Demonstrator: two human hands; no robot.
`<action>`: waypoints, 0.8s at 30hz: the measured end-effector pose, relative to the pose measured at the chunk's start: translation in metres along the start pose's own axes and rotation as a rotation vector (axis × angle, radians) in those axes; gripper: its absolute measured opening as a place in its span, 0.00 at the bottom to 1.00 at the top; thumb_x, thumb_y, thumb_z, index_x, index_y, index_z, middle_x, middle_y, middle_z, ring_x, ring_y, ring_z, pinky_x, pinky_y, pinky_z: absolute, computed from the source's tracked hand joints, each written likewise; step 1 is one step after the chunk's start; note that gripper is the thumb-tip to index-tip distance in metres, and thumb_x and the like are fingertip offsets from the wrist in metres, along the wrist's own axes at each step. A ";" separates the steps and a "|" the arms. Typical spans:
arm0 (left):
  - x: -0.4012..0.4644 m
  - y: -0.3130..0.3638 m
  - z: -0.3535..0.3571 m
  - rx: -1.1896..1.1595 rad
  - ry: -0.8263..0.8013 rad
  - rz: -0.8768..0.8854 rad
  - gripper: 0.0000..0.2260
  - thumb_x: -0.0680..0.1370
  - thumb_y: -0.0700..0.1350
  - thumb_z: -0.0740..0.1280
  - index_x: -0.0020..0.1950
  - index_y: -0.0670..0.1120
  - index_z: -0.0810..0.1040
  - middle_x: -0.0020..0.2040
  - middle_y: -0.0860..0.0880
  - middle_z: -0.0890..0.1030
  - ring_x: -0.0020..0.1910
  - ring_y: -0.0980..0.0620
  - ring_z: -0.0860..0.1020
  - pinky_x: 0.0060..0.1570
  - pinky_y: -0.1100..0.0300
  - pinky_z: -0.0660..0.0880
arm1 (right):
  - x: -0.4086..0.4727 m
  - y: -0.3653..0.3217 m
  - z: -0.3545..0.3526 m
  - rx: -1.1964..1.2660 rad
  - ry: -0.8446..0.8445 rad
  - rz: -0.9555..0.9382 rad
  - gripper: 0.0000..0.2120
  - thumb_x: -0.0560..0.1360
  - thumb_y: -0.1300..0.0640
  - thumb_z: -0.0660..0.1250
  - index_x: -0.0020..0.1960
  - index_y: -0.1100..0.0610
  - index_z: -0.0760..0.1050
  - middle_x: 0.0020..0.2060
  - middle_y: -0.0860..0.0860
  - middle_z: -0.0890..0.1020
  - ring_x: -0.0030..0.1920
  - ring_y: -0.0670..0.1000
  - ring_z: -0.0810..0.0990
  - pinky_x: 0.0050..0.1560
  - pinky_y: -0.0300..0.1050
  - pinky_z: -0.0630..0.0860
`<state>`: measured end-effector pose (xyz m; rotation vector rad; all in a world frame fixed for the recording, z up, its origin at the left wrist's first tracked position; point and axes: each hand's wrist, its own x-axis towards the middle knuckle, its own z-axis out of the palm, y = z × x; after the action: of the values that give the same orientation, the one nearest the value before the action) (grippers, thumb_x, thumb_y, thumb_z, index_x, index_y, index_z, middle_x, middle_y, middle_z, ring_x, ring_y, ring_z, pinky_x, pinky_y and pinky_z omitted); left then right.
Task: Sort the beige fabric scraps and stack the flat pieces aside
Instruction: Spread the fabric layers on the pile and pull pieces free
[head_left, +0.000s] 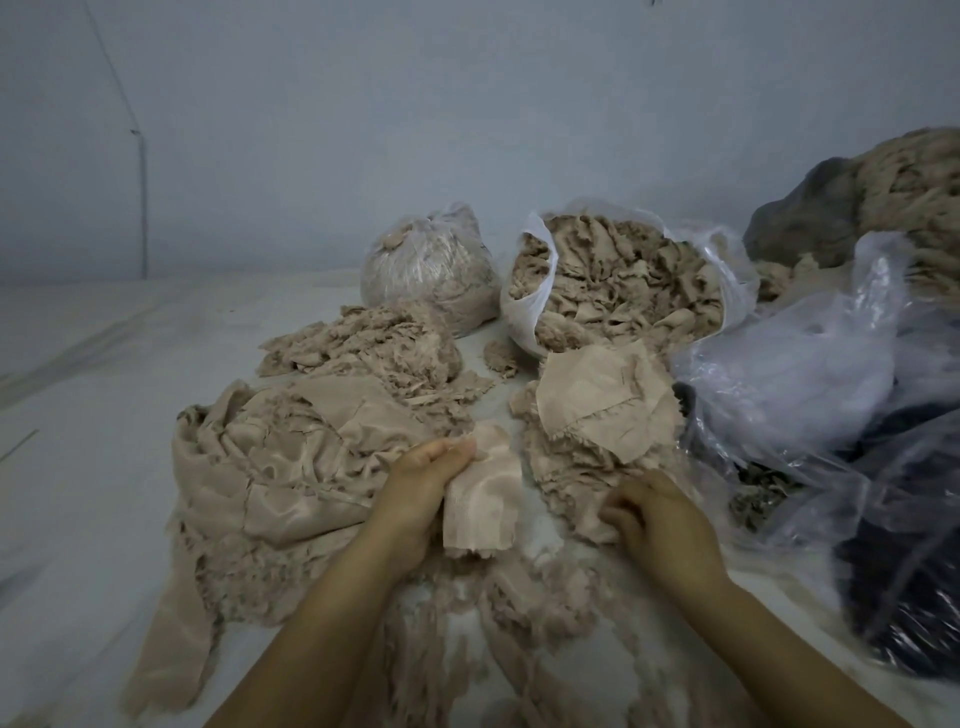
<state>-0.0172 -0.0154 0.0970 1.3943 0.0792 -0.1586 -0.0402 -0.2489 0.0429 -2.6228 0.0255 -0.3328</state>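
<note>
Fingers (457, 451) of left hand (421, 488) pinch beige piece (483, 499), seemingly flat.

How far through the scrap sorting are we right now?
Early to midway, I'd judge. Done: a few flat pieces lie stacked at right. In hand: the left hand holds a flat scrap; the right hand picks at the loose pile. Left: the open bag is full of scraps, and shreds cover the sheet.
</note>
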 end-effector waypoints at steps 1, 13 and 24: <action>0.001 0.001 0.001 -0.033 -0.006 -0.005 0.07 0.77 0.42 0.67 0.47 0.39 0.80 0.40 0.41 0.83 0.38 0.46 0.81 0.43 0.53 0.78 | 0.000 0.001 0.000 0.048 0.066 0.002 0.03 0.76 0.53 0.67 0.47 0.51 0.79 0.46 0.45 0.71 0.49 0.51 0.77 0.41 0.42 0.68; 0.031 0.023 0.041 0.008 -0.195 0.080 0.06 0.76 0.44 0.67 0.45 0.44 0.82 0.38 0.51 0.84 0.37 0.54 0.82 0.36 0.62 0.79 | 0.023 -0.012 -0.039 0.335 0.391 -0.020 0.05 0.75 0.54 0.69 0.41 0.52 0.77 0.38 0.47 0.78 0.37 0.42 0.74 0.38 0.31 0.65; 0.124 0.008 0.137 -0.245 -0.159 -0.156 0.11 0.82 0.38 0.56 0.45 0.38 0.76 0.38 0.41 0.80 0.31 0.51 0.80 0.29 0.63 0.77 | 0.106 -0.009 -0.017 0.230 0.151 -0.148 0.19 0.80 0.55 0.60 0.70 0.58 0.69 0.66 0.55 0.73 0.67 0.54 0.70 0.67 0.41 0.62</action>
<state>0.1012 -0.1565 0.1104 1.1270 0.0728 -0.3772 0.0578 -0.2574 0.0862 -2.3725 -0.1486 -0.5515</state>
